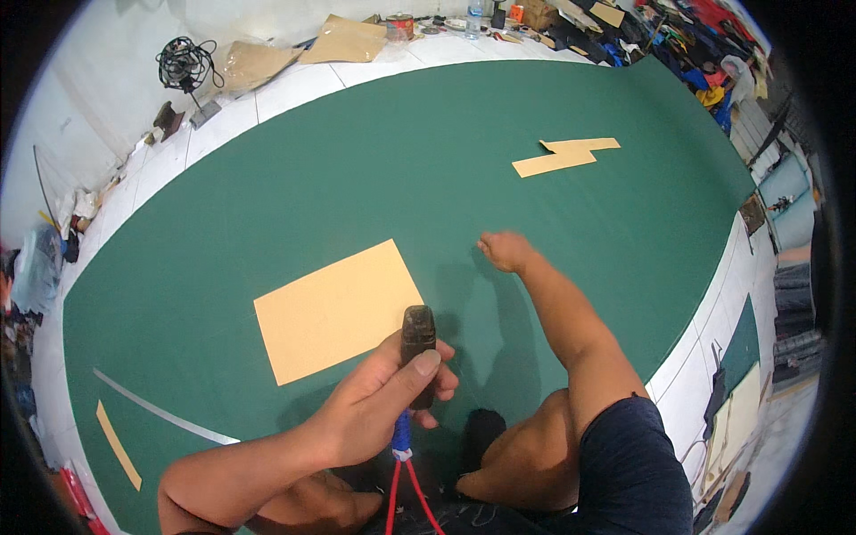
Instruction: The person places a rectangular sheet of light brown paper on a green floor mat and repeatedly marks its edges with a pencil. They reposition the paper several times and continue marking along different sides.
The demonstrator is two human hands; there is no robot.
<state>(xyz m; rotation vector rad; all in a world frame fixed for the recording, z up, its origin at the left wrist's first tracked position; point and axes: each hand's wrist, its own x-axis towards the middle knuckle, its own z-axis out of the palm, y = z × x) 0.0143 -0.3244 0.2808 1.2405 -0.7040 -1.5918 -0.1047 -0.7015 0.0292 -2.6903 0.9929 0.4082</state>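
Observation:
My left hand (388, 383) is wrapped round a dark, worn oblong object (418, 332) with a rounded top, the thumb pressed along its face; I cannot make out its exact kind. Below it hangs a red cord (412, 495) with a blue-wrapped end. Just beyond this hand a tan rectangular sheet (334, 312) lies flat on the large green sheet (357, 169). To the right, over the green sheet, my right hand (506, 251) is closed, slightly blurred; whatever its fingers hold, if anything, is hidden. A tan zigzag-cut piece (571, 156) lies farther off.
A metal ruler (165, 408) and a narrow tan strip (119, 446) lie at the left. Along the far wall stand a coiled black cable (185, 67), tan sheets (348, 40), a tin (399, 27) and a bottle (473, 20). Cloth and clutter (704, 53) pile up far right.

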